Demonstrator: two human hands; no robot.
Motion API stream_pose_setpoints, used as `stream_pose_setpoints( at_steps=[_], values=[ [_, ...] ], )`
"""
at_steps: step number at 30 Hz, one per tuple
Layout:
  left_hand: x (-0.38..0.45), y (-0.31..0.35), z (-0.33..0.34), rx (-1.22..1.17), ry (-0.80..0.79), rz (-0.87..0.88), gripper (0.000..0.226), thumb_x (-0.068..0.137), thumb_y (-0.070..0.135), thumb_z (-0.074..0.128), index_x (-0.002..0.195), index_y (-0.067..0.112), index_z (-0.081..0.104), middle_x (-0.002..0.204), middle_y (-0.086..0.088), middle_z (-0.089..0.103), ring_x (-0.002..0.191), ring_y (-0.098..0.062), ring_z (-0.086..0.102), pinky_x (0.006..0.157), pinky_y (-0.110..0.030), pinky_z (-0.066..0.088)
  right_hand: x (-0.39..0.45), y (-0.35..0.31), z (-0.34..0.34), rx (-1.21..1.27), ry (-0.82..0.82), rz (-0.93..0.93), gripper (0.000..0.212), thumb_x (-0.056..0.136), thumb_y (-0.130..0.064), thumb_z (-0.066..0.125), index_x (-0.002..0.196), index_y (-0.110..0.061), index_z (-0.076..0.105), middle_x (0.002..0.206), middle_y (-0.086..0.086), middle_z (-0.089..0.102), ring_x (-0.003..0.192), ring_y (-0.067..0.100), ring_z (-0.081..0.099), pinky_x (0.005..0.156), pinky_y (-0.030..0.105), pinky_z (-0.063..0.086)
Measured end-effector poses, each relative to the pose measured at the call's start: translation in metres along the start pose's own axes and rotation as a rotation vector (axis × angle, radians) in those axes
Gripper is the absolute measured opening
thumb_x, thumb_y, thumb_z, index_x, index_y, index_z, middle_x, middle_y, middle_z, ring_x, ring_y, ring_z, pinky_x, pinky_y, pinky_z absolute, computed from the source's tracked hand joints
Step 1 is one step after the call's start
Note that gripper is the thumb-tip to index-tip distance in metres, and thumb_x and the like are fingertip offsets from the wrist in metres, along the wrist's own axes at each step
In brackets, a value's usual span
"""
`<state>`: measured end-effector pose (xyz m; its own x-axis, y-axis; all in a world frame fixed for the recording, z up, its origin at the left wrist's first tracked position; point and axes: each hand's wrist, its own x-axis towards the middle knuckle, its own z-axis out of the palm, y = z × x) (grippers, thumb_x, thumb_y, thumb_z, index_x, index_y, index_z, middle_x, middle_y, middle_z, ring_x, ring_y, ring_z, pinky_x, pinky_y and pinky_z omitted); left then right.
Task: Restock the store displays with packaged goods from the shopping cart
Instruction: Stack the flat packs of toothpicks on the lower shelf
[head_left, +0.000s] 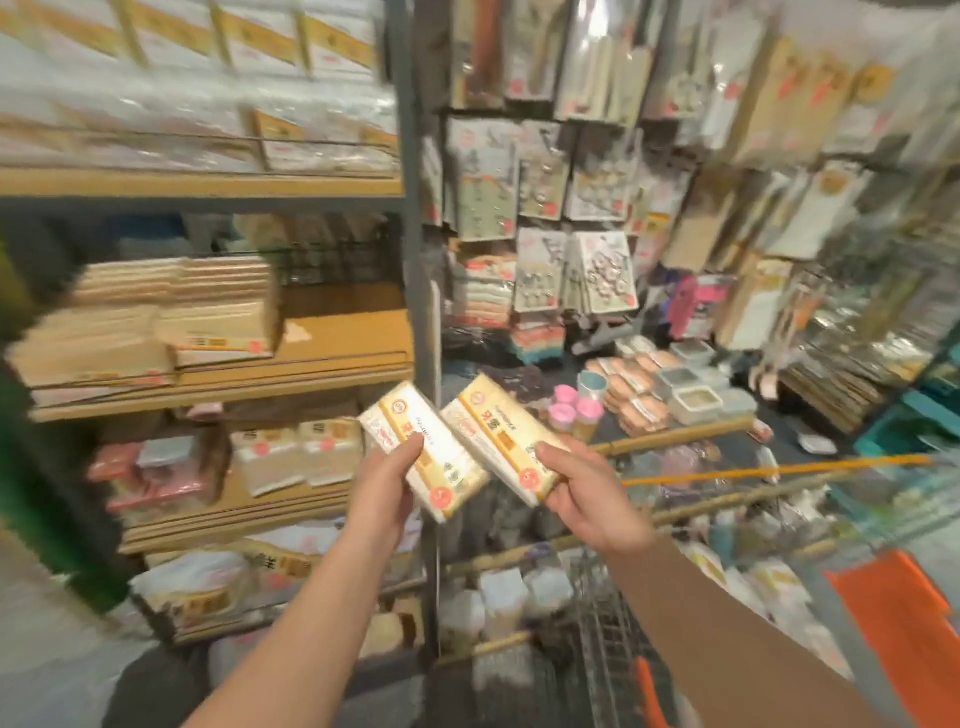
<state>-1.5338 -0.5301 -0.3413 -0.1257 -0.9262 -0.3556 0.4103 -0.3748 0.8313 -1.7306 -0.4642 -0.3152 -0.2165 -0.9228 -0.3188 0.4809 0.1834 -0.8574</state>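
Both hands are gripping a flat yellow-and-white pack each: left hand (384, 486) holding the left pack (423, 449), right hand (589, 499) holding the right pack (501, 436), side by side above the cart (602, 623). Shelves (291, 371) sitting left, looking blurry-ish.

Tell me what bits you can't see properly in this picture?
- Head view: small print on the left pack and right pack, too blurred to read.
- Head view: left hand and right hand cover the packs' lower parts.
- Head view: goods in the shopping cart, smeared and cut off by the bottom edge.
- Head view: hanging packets, too blurred to identify.
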Motion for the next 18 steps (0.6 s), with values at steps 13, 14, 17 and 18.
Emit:
stream_pose_setpoints(
  at_steps=[13,14,17,18],
  values=[
    [0.063,0.134,-0.185,0.184,0.198,0.180,0.008,0.096,0.014,0.059,0.101,0.013,0.066,0.098,-0.014,0.073,0.077,-0.025,0.070,0.068,-0.036,0.058,0.125,0.016,0.233,-0.317,-0.093,-0.120,0.019,0.087,0.004,0.066,0.103,-0.004,0.057,0.089,0.012,0.070,0.066,0.012,0.070,0.063,0.025,0.059],
    [0.063,0.139,-0.193,0.176,0.221,0.181,0.008,0.097,0.015,0.059,0.102,0.012,0.064,0.098,-0.014,0.072,0.075,-0.024,0.069,0.062,-0.032,0.056,0.134,0.018,0.245,-0.367,-0.107,-0.152,0.025,0.085,0.001,0.070,0.107,-0.002,0.058,0.091,0.011,0.071,0.070,0.013,0.071,0.070,0.028,0.060],
    [0.068,0.147,-0.216,0.090,0.269,0.172,0.011,0.097,0.015,0.059,0.107,0.017,0.062,0.099,-0.006,0.072,0.088,-0.023,0.070,0.081,-0.041,0.056,0.154,0.019,0.278,-0.590,-0.145,-0.262,0.030,0.080,-0.009,0.078,0.104,-0.012,0.062,0.095,0.004,0.071,0.084,0.016,0.068,0.080,0.030,0.057],
    [0.068,0.149,-0.221,0.059,0.279,0.179,0.014,0.097,0.015,0.059,0.110,0.016,0.063,0.100,-0.006,0.073,0.091,-0.023,0.070,0.085,-0.043,0.055,0.161,0.019,0.289,-0.642,-0.154,-0.283,0.026,0.082,-0.009,0.077,0.100,-0.019,0.061,0.096,0.003,0.070,0.086,0.016,0.068,0.079,0.031,0.057]
  ],
)
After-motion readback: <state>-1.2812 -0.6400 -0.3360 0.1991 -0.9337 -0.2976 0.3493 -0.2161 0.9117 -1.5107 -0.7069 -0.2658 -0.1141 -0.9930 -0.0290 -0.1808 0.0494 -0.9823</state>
